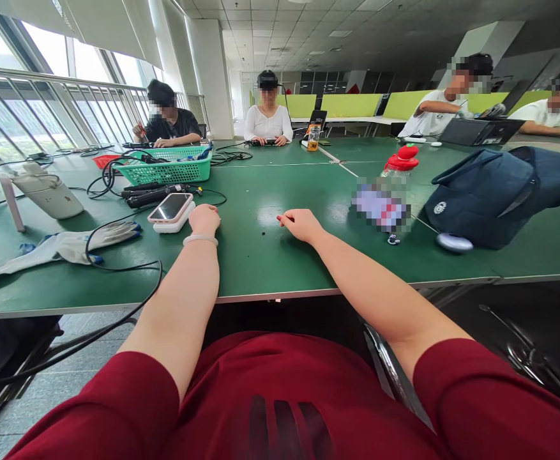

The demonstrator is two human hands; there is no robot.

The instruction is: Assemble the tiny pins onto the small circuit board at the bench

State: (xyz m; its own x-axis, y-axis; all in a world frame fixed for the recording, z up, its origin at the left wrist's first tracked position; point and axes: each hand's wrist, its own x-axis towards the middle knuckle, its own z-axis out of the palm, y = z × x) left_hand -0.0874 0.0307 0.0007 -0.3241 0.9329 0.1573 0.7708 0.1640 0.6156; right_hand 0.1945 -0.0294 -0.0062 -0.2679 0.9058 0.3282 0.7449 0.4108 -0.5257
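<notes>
My left hand point(204, 219) rests as a loose fist on the green table point(246, 262), a pale bracelet at its wrist. Right beside it lies a phone point(172, 208) with a dark screen, on top of a white case point(174, 223). My right hand point(301, 225) is on the table to the right, its fingers curled in and the thumb pointing left. Nothing shows in either hand, though the undersides of the fingers are hidden. A tiny dark speck point(263, 233) lies on the tabletop between the hands.
Cables and black tools point(152, 193) lie before a green basket point(184, 167). Left are work gloves point(76, 246) and a white container point(52, 191). Right are a red-lidded bottle point(399, 167), a blurred packet point(380, 207) and a dark blue bag point(490, 191). Several people sit across.
</notes>
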